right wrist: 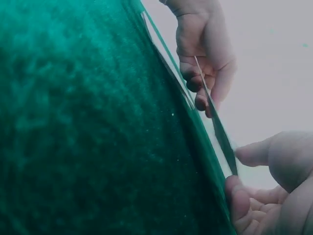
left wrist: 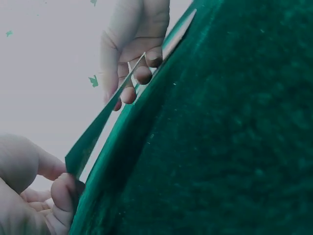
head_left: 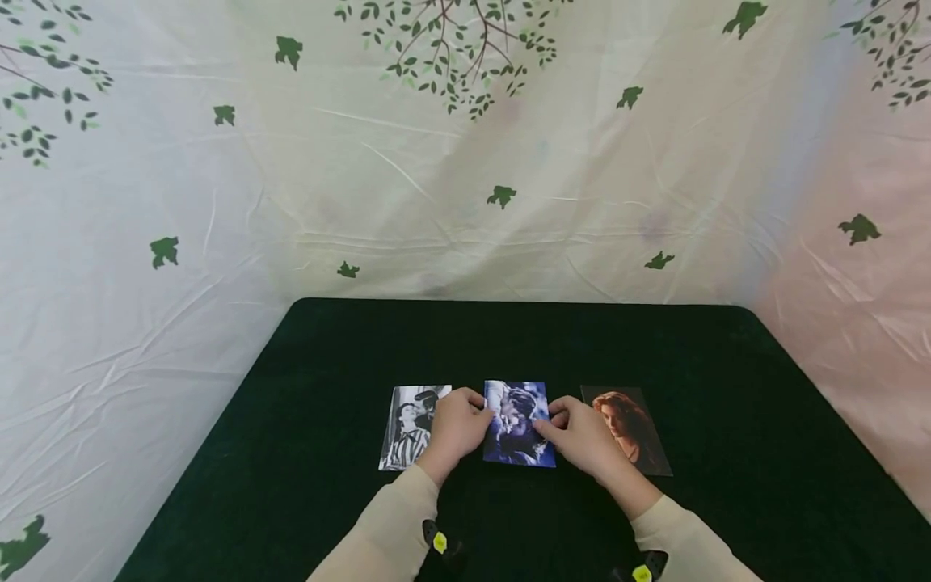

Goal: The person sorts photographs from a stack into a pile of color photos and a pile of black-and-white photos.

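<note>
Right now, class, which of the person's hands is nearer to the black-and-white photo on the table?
Left. The left hand lies over the right edge of the black-and-white photo while gripping the blue photo; the right hand grips the blue photo's far side.

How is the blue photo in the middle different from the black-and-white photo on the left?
The blue-toned middle photo print is pinched at both side edges, by the left hand and the right hand; the black-and-white photo print is only partly covered by the left hand. In the wrist views the blue one is lifted slightly off the dark green velvet tablecloth, while the other lies flat. Both are upright rectangular prints.
</note>
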The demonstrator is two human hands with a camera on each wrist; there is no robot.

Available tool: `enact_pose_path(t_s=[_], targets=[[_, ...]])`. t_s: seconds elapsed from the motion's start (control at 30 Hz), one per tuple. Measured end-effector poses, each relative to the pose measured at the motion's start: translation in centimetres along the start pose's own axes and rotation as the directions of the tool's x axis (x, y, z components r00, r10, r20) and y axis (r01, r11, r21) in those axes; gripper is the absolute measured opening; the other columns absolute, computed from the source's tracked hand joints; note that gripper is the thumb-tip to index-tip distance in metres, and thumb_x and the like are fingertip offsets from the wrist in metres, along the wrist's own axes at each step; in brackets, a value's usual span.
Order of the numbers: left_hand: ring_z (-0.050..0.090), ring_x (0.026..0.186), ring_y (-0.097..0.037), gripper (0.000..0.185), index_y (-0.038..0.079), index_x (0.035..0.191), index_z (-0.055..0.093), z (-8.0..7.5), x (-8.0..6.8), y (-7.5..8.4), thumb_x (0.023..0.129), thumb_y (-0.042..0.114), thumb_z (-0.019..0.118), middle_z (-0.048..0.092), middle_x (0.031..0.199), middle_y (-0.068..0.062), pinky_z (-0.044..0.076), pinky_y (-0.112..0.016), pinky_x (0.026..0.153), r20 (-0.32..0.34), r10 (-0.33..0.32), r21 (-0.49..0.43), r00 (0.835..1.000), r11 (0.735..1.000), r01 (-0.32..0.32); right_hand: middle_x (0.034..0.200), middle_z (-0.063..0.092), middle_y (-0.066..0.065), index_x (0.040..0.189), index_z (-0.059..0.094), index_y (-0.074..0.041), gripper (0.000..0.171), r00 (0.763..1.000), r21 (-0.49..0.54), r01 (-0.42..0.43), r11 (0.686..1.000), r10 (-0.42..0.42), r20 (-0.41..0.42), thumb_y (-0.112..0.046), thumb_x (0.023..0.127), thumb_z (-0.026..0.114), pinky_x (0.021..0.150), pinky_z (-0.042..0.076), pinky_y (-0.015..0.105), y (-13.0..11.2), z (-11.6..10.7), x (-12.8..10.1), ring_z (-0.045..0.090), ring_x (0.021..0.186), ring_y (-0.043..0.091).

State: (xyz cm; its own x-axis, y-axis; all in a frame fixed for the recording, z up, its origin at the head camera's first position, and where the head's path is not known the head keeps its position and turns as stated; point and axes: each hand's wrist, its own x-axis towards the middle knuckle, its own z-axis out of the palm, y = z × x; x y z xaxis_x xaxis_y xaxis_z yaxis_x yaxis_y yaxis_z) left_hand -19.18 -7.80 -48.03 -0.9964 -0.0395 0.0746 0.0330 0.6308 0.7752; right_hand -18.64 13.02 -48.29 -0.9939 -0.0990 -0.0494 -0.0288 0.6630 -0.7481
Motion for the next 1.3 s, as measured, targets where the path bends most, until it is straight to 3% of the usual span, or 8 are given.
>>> enact_pose_path(t_s=[0.17, 0.4, 0.77, 1.1, 1.3], targets=[[0.059, 0.069, -0.012, 0.013, 0.005, 0.095, 0.068, -0.1, 0.1, 0.4, 0.086, 0.015, 0.069, 0.064, 0.076, 0.000, 0.049, -0.029, 0.060, -0.027, -0.021, -0.090, 0.999, 0.996, 0.019, 0.084, 0.061, 0.008, 0.113, 0.058, -0.004, 0.030, 0.998, 0.205, -0.046, 0.978, 0.052, -0.024, -0.024, 0.092, 0.066, 0.055, 0.049, 0.032, -0.1, -0.4, 0.2, 0.058, 0.066, 0.019], [0.057, 0.062, -0.012, 0.015, 0.006, 0.099, 0.067, -0.2, 0.0, 0.6, 0.087, 0.015, 0.069, 0.060, 0.071, 0.001, 0.048, -0.028, 0.055, -0.013, -0.028, -0.133, 1.000, 0.991, 0.026, 0.089, 0.064, 0.010, 0.117, 0.056, -0.006, 0.029, 0.993, 0.330, -0.108, 0.938, 0.115, -0.003, -0.024, 0.094, 0.061, 0.060, 0.049, 0.034, -0.3, -0.8, 0.2, 0.059, 0.071, 0.022], [0.059, 0.053, -0.013, 0.016, 0.006, 0.100, 0.067, -0.1, -0.1, 1.1, 0.088, 0.015, 0.068, 0.063, 0.073, 0.000, 0.050, -0.028, 0.050, -0.036, -0.030, -0.258, 0.999, 0.966, 0.020, 0.085, 0.063, 0.010, 0.114, 0.057, -0.004, 0.027, 0.989, 0.416, -0.127, 0.900, 0.146, -0.014, -0.024, 0.096, 0.058, 0.059, 0.047, 0.032, -0.4, -1.3, 0.1, 0.057, 0.068, 0.022], [0.060, 0.057, -0.014, 0.012, 0.007, 0.100, 0.067, 0.0, -0.2, 1.3, 0.091, 0.014, 0.065, 0.064, 0.078, -0.003, 0.052, -0.029, 0.052, -0.032, -0.069, -0.379, 0.997, 0.924, 0.051, 0.086, 0.064, 0.008, 0.111, 0.061, -0.005, 0.028, 0.985, 0.398, -0.149, 0.905, 0.171, -0.020, -0.028, 0.097, 0.057, 0.059, 0.045, 0.030, -0.3, -1.5, 0.3, 0.059, 0.070, 0.021], [0.060, 0.059, -0.015, 0.011, 0.009, 0.099, 0.067, 0.1, -0.3, 1.5, 0.090, 0.016, 0.066, 0.063, 0.080, -0.004, 0.052, -0.029, 0.053, -0.044, -0.085, -0.409, 0.995, 0.911, 0.059, 0.089, 0.064, 0.009, 0.107, 0.063, -0.005, 0.027, 0.985, 0.401, -0.122, 0.908, 0.160, -0.062, -0.029, 0.095, 0.060, 0.067, 0.047, 0.032, -0.3, -1.6, 0.4, 0.059, 0.075, 0.022]])
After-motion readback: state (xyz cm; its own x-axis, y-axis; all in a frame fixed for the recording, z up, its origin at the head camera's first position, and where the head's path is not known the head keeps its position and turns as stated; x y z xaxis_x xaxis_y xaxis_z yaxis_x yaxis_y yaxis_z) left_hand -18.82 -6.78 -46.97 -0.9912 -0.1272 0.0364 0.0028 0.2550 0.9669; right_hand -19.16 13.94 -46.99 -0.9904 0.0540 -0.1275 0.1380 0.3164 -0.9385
